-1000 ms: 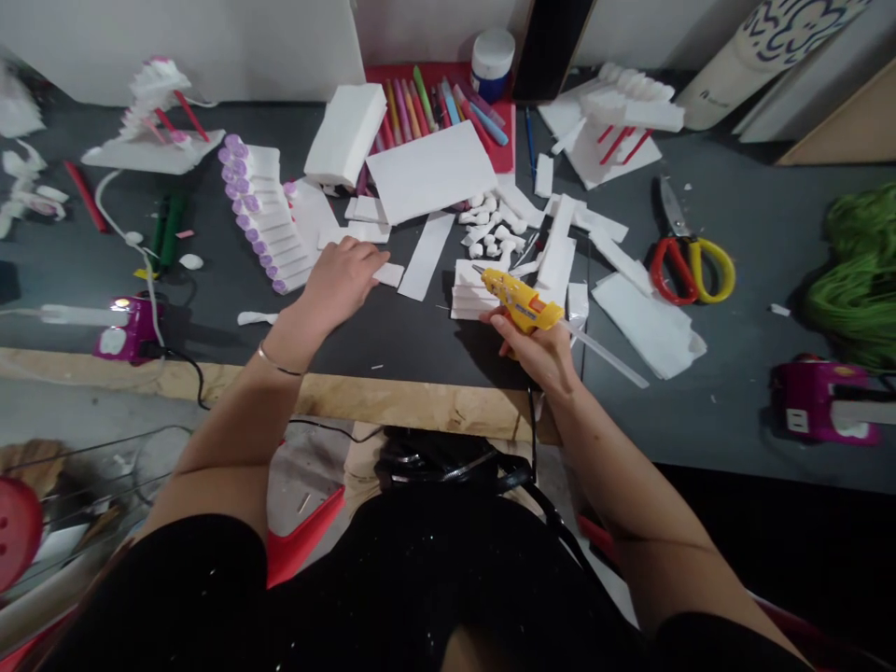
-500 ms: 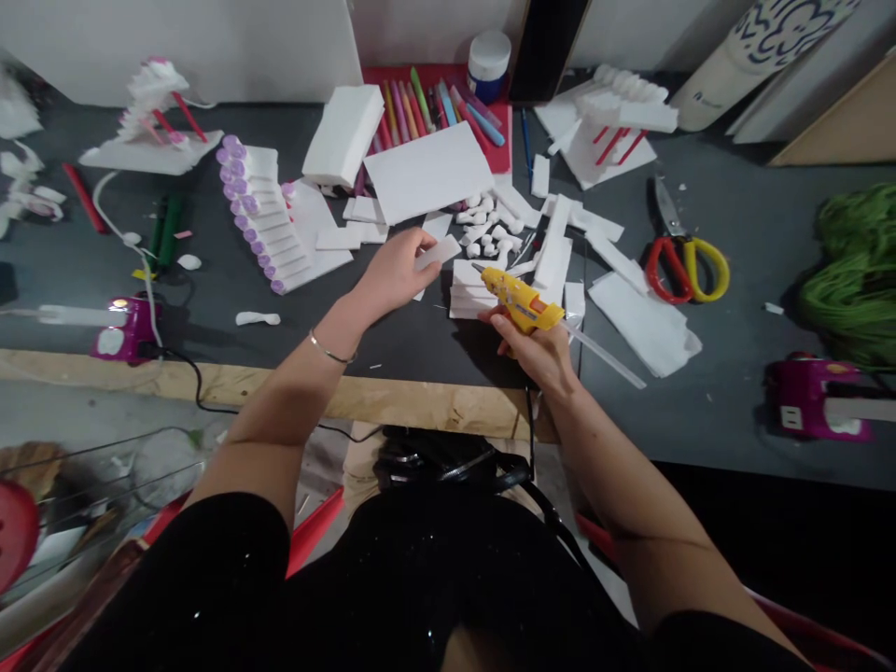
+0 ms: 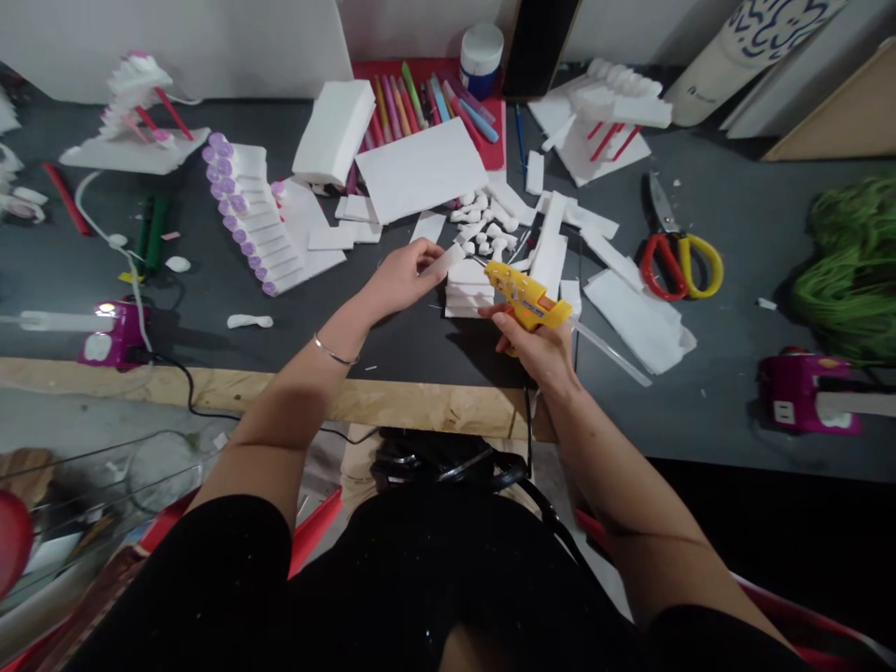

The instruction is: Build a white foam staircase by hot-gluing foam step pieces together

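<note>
My right hand (image 3: 536, 347) grips a yellow glue gun (image 3: 522, 297) with a clear glue stick poking out of its back. The nozzle points left at a small stack of white foam pieces (image 3: 468, 289) on the dark table. My left hand (image 3: 399, 277) pinches a small white foam strip (image 3: 448, 259) and holds it just above and left of that stack, close to the nozzle. A thin bracelet sits on my left wrist.
White foam scraps (image 3: 553, 243), a foam staircase with purple caps (image 3: 252, 224), and red-and-yellow scissors (image 3: 676, 261) lie around. Markers on a red tray (image 3: 427, 98) are at the back. Purple glue guns (image 3: 112, 331) (image 3: 805, 392) sit left and right, green yarn (image 3: 850, 271) far right.
My left hand picked a foam strip off the table at the left, carried it right and brought it to the glue gun's nozzle. The right hand with the gun stayed put.
</note>
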Tool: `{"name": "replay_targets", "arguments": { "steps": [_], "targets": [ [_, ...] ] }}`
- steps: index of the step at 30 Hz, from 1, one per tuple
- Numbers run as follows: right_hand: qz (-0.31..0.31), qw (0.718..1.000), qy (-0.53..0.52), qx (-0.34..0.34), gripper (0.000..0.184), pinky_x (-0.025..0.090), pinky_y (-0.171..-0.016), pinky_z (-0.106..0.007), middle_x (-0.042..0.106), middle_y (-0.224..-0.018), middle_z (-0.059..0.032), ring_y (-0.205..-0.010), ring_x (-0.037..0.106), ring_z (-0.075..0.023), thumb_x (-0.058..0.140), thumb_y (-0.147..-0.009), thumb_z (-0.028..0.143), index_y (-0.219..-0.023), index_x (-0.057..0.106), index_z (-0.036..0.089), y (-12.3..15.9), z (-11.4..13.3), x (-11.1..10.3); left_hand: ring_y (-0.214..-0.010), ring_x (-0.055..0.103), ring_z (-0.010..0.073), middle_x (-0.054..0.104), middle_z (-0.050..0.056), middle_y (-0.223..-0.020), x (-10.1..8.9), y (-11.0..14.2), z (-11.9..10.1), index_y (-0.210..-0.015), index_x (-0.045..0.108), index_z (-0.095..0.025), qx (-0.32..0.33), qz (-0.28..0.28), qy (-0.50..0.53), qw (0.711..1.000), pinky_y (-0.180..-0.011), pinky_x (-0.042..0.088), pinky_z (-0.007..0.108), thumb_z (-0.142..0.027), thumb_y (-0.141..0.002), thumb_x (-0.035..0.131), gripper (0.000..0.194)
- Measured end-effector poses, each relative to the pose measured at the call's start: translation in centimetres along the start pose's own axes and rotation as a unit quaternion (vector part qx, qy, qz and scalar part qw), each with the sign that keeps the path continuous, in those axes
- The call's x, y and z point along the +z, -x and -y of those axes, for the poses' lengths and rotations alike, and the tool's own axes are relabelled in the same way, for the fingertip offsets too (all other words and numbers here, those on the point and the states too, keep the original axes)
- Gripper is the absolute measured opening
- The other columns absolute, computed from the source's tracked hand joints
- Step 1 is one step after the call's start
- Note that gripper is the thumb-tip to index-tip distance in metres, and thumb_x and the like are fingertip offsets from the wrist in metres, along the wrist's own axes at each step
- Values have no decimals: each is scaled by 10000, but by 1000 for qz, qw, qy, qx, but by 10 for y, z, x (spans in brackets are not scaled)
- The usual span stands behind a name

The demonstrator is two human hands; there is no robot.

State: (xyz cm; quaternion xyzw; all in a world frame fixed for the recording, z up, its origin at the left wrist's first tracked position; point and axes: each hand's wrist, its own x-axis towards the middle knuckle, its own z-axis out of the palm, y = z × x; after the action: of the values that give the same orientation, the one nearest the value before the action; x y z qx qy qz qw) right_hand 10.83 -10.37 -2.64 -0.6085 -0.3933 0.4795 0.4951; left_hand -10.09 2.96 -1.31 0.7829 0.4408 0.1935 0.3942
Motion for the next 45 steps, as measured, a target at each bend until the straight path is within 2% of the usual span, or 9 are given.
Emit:
{"name": "replay_targets", "arguments": {
  "steps": [5,9,13,20,29,34,38,41,45],
  "targets": [
    [-32,999,11,-3,466,591,-481,-355,811,-942,-82,-661,699,-204,827,-710,634,-938,689,252,0,12,-1,-1032,725,207,779,93,-1164,-2,5,-1,-1129,658,-194,-6,-22,-45,999,-943,577,339,-326,-928,646,241],
    [-47,999,9,-16,446,565,-452,-363,816,-925,-87,-510,602,-153,825,-710,626,-885,709,233,-3,16,-4,-1067,704,214,767,95,-1207,-4,1,-2,-1201,661,-192,12,-54,-58,997,-967,566,332,-316,-936,639,293],
    [-63,998,-7,-16,447,546,-435,-334,820,-896,-71,-492,595,-139,849,-695,611,-882,722,225,-6,14,-10,-1148,694,237,756,101,-1274,-2,-11,-6,-1254,681,-203,41,-65,-75,994,-1012,559,343,-344,-958,638,330],
    [-90,996,-2,-23,448,495,-406,-265,818,-904,-45,-566,647,-137,843,-693,625,-893,711,247,-14,6,-17,-1144,707,250,758,133,-1305,10,-27,-15,-1322,695,-163,58,-19,-59,996,-1002,558,348,-415,-984,637,425],
    [-91,996,-21,-8,523,511,-440,-260,792,-886,-62,-723,728,-197,858,-668,655,-923,714,222,-15,4,-14,-1054,719,239,777,130,-1257,7,-3,-21,-1289,734,-170,31,13,-72,997,-980,559,361,-363,-978,656,375],
    [-73,997,-1,-6,513,513,-438,-257,811,-939,-58,-662,704,-167,840,-703,676,-925,735,225,-11,4,-14,-1161,701,277,756,117,-1303,10,4,-19,-1297,728,-211,15,-58,-91,994,-1029,564,402,-344,-942,730,379],
    [-65,998,5,-22,497,517,-419,-278,797,-925,-74,-674,717,-197,836,-717,687,-869,729,226,-8,7,-12,-1062,740,243,751,106,-1325,14,3,-9,-1329,714,-223,-7,-93,-30,995,-922,612,360,-383,-974,694,390],
    [-53,998,3,-25,452,528,-411,-310,789,-919,-69,-513,595,-125,836,-737,652,-855,710,235,-6,12,-11,-971,774,204,735,116,-1356,20,3,1,-1396,667,-216,-22,-86,66,994,-848,642,335,-466,-1046,560,443],
    [-37,999,25,-26,382,532,-418,-319,796,-933,-65,-464,523,-93,807,-782,601,-841,725,232,-4,14,-11,-1089,767,206,715,128,-1361,28,2,14,-1465,577,-218,-19,-107,129,986,-913,673,381,-449,-1053,535,475]
  ]
}}
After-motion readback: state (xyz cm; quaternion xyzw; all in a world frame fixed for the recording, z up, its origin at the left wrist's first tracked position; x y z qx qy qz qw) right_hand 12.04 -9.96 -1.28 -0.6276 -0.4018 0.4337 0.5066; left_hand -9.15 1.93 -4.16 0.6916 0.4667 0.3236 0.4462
